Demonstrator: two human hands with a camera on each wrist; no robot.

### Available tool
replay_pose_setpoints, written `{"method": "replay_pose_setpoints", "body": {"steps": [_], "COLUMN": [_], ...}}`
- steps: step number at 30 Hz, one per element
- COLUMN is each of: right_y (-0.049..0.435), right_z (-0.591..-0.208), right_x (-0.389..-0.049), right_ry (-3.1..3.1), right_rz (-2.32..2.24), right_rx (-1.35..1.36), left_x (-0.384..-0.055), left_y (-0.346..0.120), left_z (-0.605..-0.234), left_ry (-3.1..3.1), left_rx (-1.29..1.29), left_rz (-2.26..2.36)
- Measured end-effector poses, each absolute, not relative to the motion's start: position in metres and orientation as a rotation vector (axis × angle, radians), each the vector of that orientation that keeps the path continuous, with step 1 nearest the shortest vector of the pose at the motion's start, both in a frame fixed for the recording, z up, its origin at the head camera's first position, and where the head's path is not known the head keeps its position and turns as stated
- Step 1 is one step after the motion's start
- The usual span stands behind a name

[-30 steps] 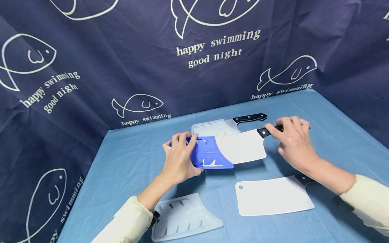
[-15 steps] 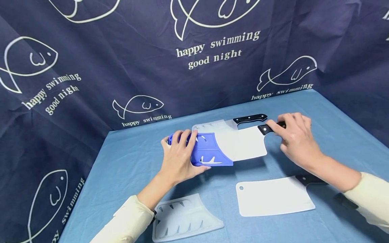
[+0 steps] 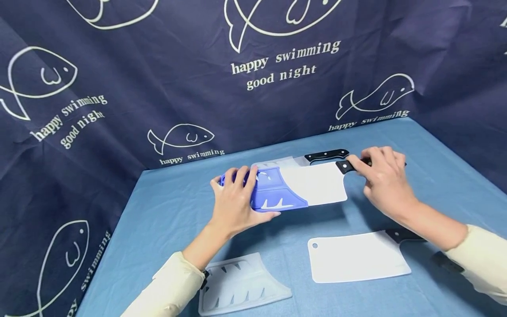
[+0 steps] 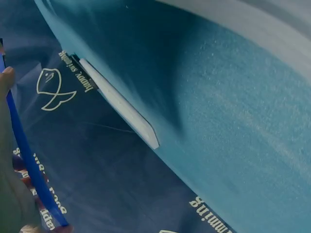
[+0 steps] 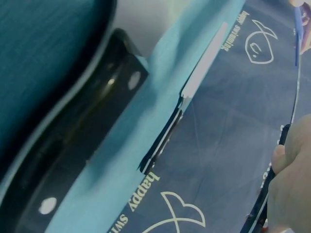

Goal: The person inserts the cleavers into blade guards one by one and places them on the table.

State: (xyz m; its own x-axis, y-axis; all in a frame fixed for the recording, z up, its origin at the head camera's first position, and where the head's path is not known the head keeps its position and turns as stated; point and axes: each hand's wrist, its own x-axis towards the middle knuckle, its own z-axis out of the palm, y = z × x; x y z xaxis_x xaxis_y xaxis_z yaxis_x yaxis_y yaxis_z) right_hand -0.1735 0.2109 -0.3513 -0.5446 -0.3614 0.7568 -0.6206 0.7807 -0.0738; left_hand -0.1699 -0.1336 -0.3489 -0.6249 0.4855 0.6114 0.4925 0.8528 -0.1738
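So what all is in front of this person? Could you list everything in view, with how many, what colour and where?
Held cleaver: 1, white-looking blade, black handle, its end inside the blue sheath
Blue sheath: 1, blue, in the left hand
Bare cleaver: 1, white-looking blade, black handle, near right on the table
Far cleaver: 1, black handle, far side, blade in a pale sheath
Pale sheaths: 2, whitish, one near left, one on the far cleaver
Table: 1, blue, under everything
Backdrop: navy, white fish and lettering, behind
Left hand: 1, bare, on the blue sheath
Right hand: 1, bare, gripping the held cleaver's handle
Sleeves: 2, cream, on both arms
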Motion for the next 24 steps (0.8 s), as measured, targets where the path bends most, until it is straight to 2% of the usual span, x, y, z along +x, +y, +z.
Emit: {"method": "replay_pose_setpoints", "body": {"steps": [24], "right_y": [0.2046], "right_z": [-0.3482], "right_x": [-0.1781], "right_ry": [-2.224], "right_rz": [0.337], "right_rx": [0.73], "left_x": [-0.1678], "left_y": [-0.1249], "left_z": [-0.3451], "left_ry": [-2.503], "left_rx": [-0.621], "left_rz": [-0.209]}}
